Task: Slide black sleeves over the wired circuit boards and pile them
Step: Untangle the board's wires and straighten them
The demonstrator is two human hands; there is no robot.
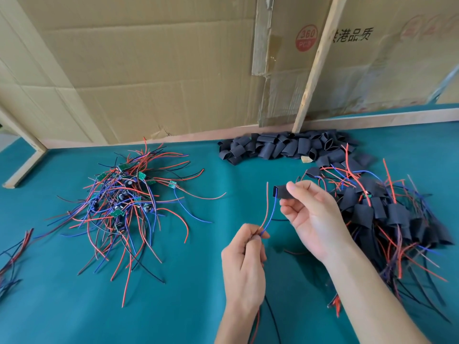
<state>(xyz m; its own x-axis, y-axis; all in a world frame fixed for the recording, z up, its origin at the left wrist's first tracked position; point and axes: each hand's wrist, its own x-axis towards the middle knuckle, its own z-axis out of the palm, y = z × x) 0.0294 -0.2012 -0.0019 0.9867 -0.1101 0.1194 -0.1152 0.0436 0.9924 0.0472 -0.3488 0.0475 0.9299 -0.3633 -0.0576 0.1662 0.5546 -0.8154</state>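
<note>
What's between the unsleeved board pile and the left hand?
Head view: mostly bare green table between the unsleeved board pile and the left hand; only a few stray red and blue wire ends reach into it.

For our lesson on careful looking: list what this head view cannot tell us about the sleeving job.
- Head view: the circuit board in the left hand; curled fingers hide it.
- How far the wires enter the black sleeve; right hand covers it.
- Wire bundle cut off by the left edge.
- Finished pile: near side blurred.
</note>
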